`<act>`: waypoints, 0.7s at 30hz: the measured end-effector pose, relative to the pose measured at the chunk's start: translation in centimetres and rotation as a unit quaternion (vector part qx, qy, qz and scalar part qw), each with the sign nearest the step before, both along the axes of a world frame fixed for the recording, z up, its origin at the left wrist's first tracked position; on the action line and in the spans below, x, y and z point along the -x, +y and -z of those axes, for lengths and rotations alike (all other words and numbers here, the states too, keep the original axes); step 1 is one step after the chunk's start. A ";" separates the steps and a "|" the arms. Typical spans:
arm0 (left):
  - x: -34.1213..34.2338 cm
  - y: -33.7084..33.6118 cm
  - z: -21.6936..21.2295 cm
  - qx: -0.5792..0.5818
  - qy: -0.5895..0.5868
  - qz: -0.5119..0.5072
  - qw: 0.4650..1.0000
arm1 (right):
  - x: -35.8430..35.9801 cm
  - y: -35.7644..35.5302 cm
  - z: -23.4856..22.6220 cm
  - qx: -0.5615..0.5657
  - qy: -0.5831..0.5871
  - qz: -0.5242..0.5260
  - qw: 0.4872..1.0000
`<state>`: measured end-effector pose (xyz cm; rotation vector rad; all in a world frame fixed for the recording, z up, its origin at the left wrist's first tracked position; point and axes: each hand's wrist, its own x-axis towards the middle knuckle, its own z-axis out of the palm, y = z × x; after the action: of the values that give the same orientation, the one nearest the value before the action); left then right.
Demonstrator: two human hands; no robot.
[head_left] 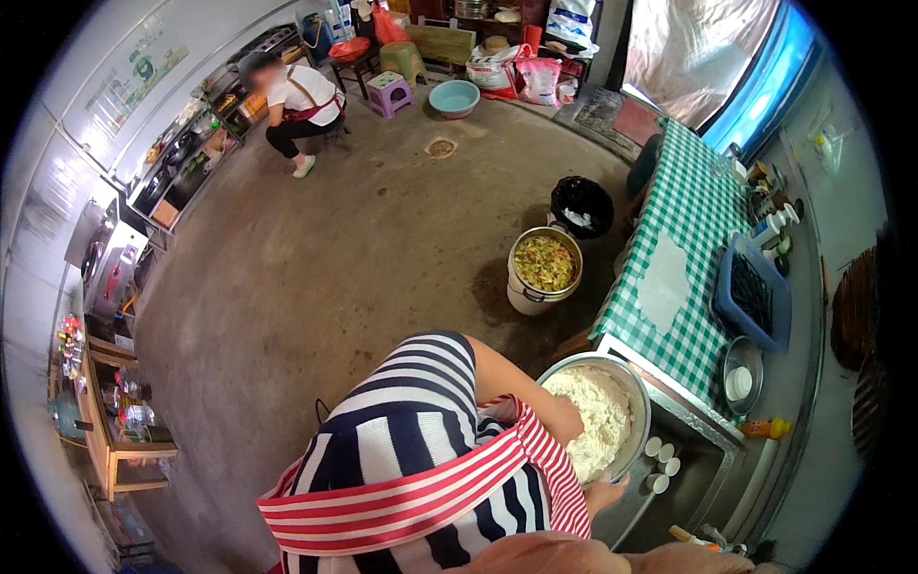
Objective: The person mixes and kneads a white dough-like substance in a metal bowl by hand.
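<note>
A large metal bowl [639, 392] holds a pale, crumbly flour mixture [598, 421] and rests at the edge of the sink. My left hand [566, 422] presses into the near side of the mixture, its fingers hidden there. Lower down, my right hand [602, 493] grips the bowl by its rim. In the sink [703, 474], right beside the bowl, several small white cups [660, 467] stand close together.
A green checked tablecloth [681, 201] covers a counter holding a blue basin [765, 330] and a steel bowl [744, 356]. On the floor are a bucket of chopped food [531, 298] and a black-lined bin [601, 226]. Far left, a person [306, 100] sits by shelves.
</note>
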<state>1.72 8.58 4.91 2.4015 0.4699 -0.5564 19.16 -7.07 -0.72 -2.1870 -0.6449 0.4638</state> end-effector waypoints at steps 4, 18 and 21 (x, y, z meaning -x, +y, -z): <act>-0.1 -0.1 0.6 0.031 -0.096 -0.075 0.992 | 0.7 0.4 -0.8 0.048 -0.054 -0.017 0.997; -2.2 -2.0 5.2 0.096 -0.230 -0.257 0.934 | 1.0 0.0 -1.4 -0.016 0.074 0.030 0.997; -1.1 -1.5 7.5 0.013 -0.213 -0.226 0.950 | -0.3 -0.3 1.7 0.002 0.007 0.001 1.000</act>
<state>2.86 7.09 -2.60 2.1961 0.7762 0.1566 19.48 -7.33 -2.45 -2.1859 -0.6336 0.4797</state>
